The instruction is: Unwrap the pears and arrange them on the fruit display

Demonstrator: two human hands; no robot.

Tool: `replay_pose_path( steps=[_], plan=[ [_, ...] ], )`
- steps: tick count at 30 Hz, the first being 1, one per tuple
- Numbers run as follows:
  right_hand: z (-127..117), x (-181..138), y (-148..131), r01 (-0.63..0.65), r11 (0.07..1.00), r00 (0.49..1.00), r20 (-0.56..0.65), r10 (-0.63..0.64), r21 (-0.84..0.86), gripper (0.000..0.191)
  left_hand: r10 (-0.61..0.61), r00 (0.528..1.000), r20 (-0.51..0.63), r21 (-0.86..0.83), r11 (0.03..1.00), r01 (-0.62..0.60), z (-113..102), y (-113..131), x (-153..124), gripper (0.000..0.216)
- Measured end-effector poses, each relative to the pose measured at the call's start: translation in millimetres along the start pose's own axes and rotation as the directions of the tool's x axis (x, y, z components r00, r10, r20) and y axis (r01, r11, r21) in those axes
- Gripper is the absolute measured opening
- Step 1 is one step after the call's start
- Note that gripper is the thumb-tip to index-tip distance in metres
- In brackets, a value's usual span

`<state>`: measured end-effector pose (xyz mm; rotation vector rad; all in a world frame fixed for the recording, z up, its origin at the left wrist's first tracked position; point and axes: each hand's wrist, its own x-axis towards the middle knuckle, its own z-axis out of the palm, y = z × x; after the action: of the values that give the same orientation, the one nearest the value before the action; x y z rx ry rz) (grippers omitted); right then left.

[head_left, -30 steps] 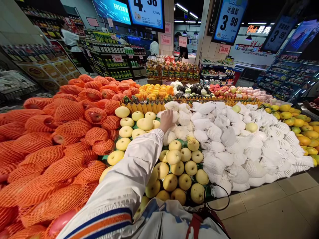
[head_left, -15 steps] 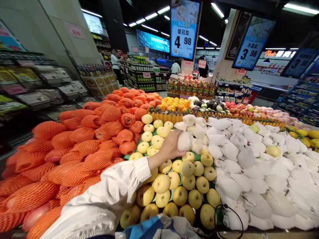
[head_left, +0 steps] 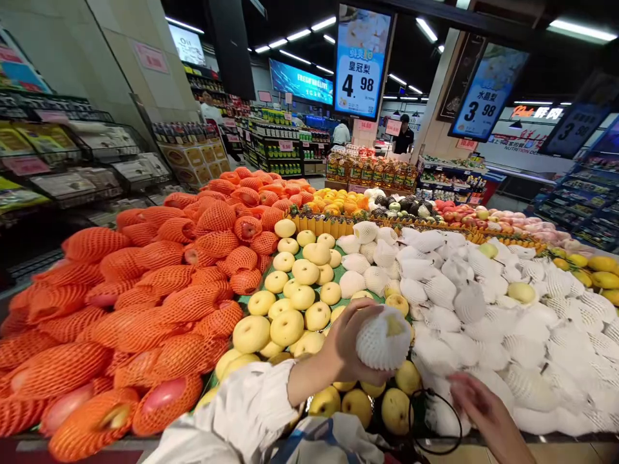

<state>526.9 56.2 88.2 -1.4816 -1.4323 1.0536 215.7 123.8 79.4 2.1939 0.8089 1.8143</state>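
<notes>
In my left hand [head_left: 351, 345] is a round pear wrapped in a white foam net [head_left: 382, 341], with a patch of yellow skin showing through the net's opening. My fingers are closed around its left side, above the bare yellow pears [head_left: 287, 327]. At the lower right, my right hand [head_left: 476, 406] has come into view, slightly blurred. Its fingers reach out toward the left and hold nothing that I can see. It hovers over the front of the heap of white foam-netted pears [head_left: 440, 290]. Beside it loops a thin black cord [head_left: 459, 412].
Fruit in orange foam nets [head_left: 164, 328] is heaped on the left. Behind the pears runs a yellow divider [head_left: 324, 229], with oranges [head_left: 336, 203] and other fruit past it. Price screens [head_left: 362, 61] hang overhead. Several people stand farther back among the shelves.
My left hand has drawn the netted pear back from the far rows toward me, tilting it so its opening shows. My right hand has entered at the lower right.
</notes>
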Motion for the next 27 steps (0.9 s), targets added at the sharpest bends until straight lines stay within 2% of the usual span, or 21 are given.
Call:
replay_pose_path(
  steps=[2, 3, 4, 6, 8, 10, 12, 13, 15, 19, 22, 24, 27],
  plan=[
    [28, 11, 0, -0.064, 0.966, 0.989, 0.145, 0.028, 0.25, 0.077, 0.068, 0.996, -0.063, -0.026, 0.997, -0.07, 19, 4, -2, 0.107],
    [47, 17, -3, -0.105, 0.912, 0.982, 0.187, 0.032, 0.397, 0.08, 0.078, 0.995, -0.069, -0.036, 0.996, -0.081, 26, 6, -3, 0.105],
    [66, 23, -6, -0.132, 0.839, 0.981, 0.194, 0.032, 0.529, 0.078, 0.077, 0.995, -0.058, -0.039, 0.996, -0.08, 30, 9, -4, 0.102],
    [103, 31, -14, -0.161, 0.683, 0.987, 0.108, 0.12, 0.713, 0.073, 0.054, 0.999, 0.002, -0.016, 0.998, -0.054, 32, 17, -7, 0.097],
    [128, 34, -21, -0.158, 0.602, 0.981, 0.058, 0.183, 0.783, 0.066, 0.037, 0.998, 0.054, 0.038, 0.999, -0.039, 25, 25, -8, 0.088],
    [139, 34, -22, -0.159, 0.592, 0.977, 0.042, 0.207, 0.79, 0.064, 0.056, 0.994, 0.094, 0.123, 0.99, -0.067, 14, 32, -7, 0.06],
    [140, 33, -17, -0.174, 0.591, 0.972, 0.041, 0.232, 0.787, 0.065, 0.076, 0.987, 0.14, 0.228, 0.968, -0.107, 5, 35, -5, 0.028],
    [139, 32, -12, -0.185, 0.587, 0.967, 0.039, 0.253, 0.788, 0.066, 0.07, 0.984, 0.161, 0.275, 0.955, -0.113, 3, 33, -5, 0.019],
    [137, 32, -1, -0.191, 0.585, 0.958, 0.021, 0.285, 0.788, 0.07, 0.015, 0.987, 0.162, 0.354, 0.932, -0.073, 3, 27, -5, 0.013],
    [137, 34, 17, -0.13, 0.611, 0.958, -0.06, 0.281, 0.781, 0.076, -0.179, 0.978, 0.108, 0.448, 0.887, 0.113, 9, 14, -13, 0.02],
    [138, 37, 25, -0.084, 0.609, 0.962, -0.097, 0.257, 0.789, 0.075, -0.383, 0.907, 0.173, 0.505, 0.825, 0.252, 10, 12, -19, 0.017],
    [138, 39, 30, -0.076, 0.632, 0.964, -0.104, 0.243, 0.771, 0.079, -0.507, 0.818, 0.27, 0.551, 0.778, 0.3, 7, 15, -19, 0.017],
    [139, 41, 38, -0.055, 0.672, 0.968, -0.126, 0.219, 0.739, 0.085, -0.609, 0.681, 0.407, 0.609, 0.737, 0.294, 4, 23, -16, 0.02]
  ],
)
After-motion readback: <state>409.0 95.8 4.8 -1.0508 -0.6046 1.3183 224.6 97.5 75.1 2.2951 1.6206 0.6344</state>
